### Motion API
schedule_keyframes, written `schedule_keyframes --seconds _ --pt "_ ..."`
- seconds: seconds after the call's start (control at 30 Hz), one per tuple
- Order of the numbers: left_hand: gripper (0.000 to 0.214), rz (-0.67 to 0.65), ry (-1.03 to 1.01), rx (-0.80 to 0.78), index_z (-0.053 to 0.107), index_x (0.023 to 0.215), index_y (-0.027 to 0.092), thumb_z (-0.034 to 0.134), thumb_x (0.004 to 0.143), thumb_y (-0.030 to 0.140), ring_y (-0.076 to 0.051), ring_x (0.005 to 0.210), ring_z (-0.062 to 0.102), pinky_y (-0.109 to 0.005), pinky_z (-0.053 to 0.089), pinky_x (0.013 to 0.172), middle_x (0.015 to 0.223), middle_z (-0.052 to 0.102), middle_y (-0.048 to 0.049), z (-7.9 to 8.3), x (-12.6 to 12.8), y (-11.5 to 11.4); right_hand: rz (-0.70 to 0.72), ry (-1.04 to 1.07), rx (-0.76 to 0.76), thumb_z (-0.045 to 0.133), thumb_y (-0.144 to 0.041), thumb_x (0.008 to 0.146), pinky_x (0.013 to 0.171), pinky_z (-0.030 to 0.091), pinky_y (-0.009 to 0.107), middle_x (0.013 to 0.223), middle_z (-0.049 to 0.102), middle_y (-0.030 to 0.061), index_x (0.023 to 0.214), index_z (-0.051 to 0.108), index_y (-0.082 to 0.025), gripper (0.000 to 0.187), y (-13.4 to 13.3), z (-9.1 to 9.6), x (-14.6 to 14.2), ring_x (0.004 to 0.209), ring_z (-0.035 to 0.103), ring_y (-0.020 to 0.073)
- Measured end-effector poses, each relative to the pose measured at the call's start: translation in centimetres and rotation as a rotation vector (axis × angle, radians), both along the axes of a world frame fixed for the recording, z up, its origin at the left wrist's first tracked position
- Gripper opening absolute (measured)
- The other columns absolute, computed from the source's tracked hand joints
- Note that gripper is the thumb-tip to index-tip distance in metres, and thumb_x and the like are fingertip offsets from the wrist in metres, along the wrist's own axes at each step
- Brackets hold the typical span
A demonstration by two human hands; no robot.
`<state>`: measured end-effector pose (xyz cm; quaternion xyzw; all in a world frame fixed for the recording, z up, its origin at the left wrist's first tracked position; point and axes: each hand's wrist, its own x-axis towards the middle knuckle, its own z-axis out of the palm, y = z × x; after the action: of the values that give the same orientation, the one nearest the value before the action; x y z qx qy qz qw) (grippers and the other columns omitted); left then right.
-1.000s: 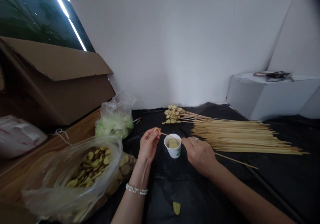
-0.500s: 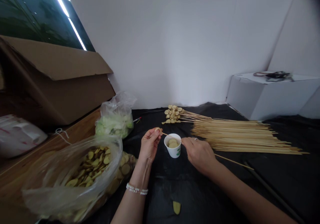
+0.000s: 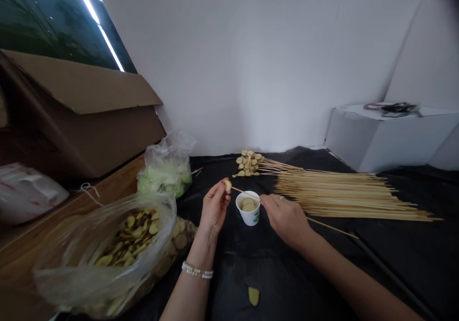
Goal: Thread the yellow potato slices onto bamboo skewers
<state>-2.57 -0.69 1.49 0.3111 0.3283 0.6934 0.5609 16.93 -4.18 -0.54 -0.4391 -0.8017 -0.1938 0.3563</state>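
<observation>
My left hand (image 3: 214,208) pinches a round pale potato slice (image 3: 227,184) at its fingertips, just left of a small white paper cup (image 3: 248,209) that holds more slices. My right hand (image 3: 287,217) grips a thin bamboo skewer (image 3: 330,227) whose tip points at the slice in my left hand. The skewer's tail runs out behind my right hand over the black sheet (image 3: 268,263).
A big pile of bare skewers (image 3: 344,194) lies right of the cup, with filled skewers (image 3: 247,164) at its far end. A clear bag of potato slices (image 3: 118,244) and a bag of greens (image 3: 165,175) sit left. A lone slice (image 3: 253,296) lies near me. A cardboard box (image 3: 82,115) stands far left.
My left hand has lifted the slice slightly and turned it toward the skewer tip. My right hand has pushed the skewer a little leftward.
</observation>
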Motion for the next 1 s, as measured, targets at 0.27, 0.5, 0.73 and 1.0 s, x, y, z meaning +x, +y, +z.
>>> schedule_keyframes --seconds 0.27,0.5,0.73,1.0 --pt "0.020 0.112 -0.060 -0.047 0.072 0.075 0.012 0.081 0.058 0.016 -0.005 0.057 0.059 -0.013 0.047 0.052 0.071 0.069 -0.0033 -0.25 -0.20 0.35 0.023 0.040 0.074 0.040 -0.014 0.093 0.060 0.031 0.026 0.072 0.057 0.0032 0.084 0.061 -0.016 0.023 0.03 0.51 0.24 0.068 0.051 0.0132" --pt "0.015 0.081 -0.086 -0.096 0.073 0.075 0.010 0.079 0.061 0.011 -0.006 0.057 0.058 -0.014 0.048 0.052 0.071 0.070 -0.0050 -0.22 -0.16 0.32 0.012 0.046 0.043 0.042 -0.014 0.092 0.059 0.029 0.027 0.069 0.056 0.0013 0.080 0.061 -0.017 0.023 0.25 -0.15 0.28 0.064 0.049 0.0132" --pt "0.016 0.076 -0.065 -0.105 0.073 0.075 0.010 0.079 0.061 0.012 -0.006 0.057 0.059 -0.014 0.049 0.053 0.072 0.070 -0.0058 -0.31 0.20 0.25 0.042 0.083 0.051 0.039 -0.014 0.092 0.062 0.031 0.027 0.068 0.055 0.0025 0.074 0.060 -0.017 0.027 0.11 0.11 0.18 0.066 0.049 0.0142" --pt "0.018 0.049 -0.063 -0.097 0.073 0.076 0.010 0.080 0.060 0.013 -0.006 0.057 0.059 -0.014 0.049 0.053 0.072 0.070 -0.0062 -0.12 0.40 0.02 -0.001 0.085 -0.003 0.039 -0.019 0.095 0.059 0.029 0.027 0.069 0.058 0.0015 0.081 0.061 -0.017 0.026 0.40 -0.45 0.25 0.063 0.051 0.0126"
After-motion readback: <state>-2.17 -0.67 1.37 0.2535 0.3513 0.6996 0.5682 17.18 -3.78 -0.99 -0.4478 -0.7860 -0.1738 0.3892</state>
